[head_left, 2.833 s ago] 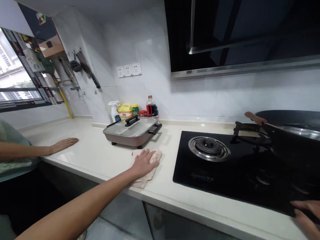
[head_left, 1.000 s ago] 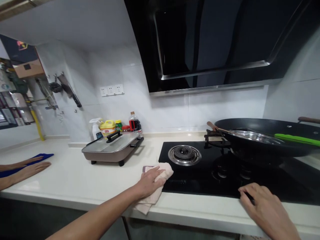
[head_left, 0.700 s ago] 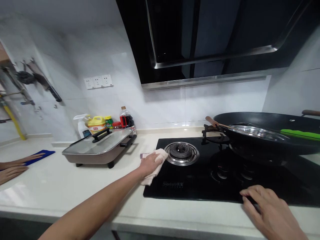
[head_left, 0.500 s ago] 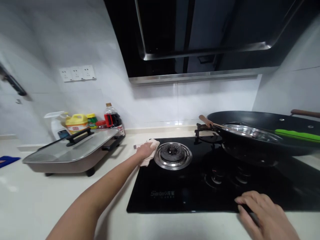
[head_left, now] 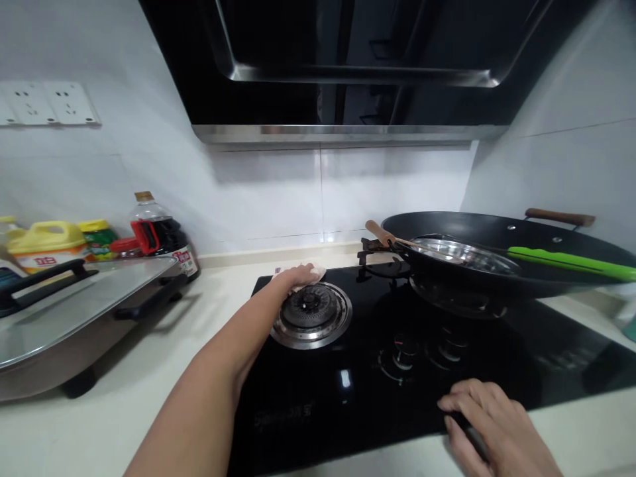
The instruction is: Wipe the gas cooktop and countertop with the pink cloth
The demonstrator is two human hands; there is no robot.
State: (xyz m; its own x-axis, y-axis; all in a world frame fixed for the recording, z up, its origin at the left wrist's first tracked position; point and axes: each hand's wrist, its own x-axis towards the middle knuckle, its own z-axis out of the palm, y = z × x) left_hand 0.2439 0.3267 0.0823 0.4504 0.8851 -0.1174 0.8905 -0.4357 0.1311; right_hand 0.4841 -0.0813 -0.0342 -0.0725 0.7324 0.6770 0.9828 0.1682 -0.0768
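Observation:
My left hand [head_left: 298,275] presses a pale cloth [head_left: 318,271] onto the black glass gas stove [head_left: 308,371], at the back rim of the left burner [head_left: 311,308]. Most of the cloth is hidden behind the hand. At the stove's front edge, my right hand [head_left: 489,421] rests with fingers curled over the thumb side. Something dark shows between its thumb and fingers, but its kind is unclear. Two control knobs [head_left: 405,351] lie beyond this hand.
A large wok [head_left: 447,218] sits on the right burner, holding a metal bowl [head_left: 467,255] and a green-handled utensil [head_left: 571,262]. An electric pan with glass lid [head_left: 89,311] stands left, before a dark sauce bottle [head_left: 166,232]. Overhead hangs the range hood [head_left: 348,132].
The view has turned right and closer to the stove. My left hand has moved the cloth from the burner's left side to its back rim. My right hand stays by the front edge.

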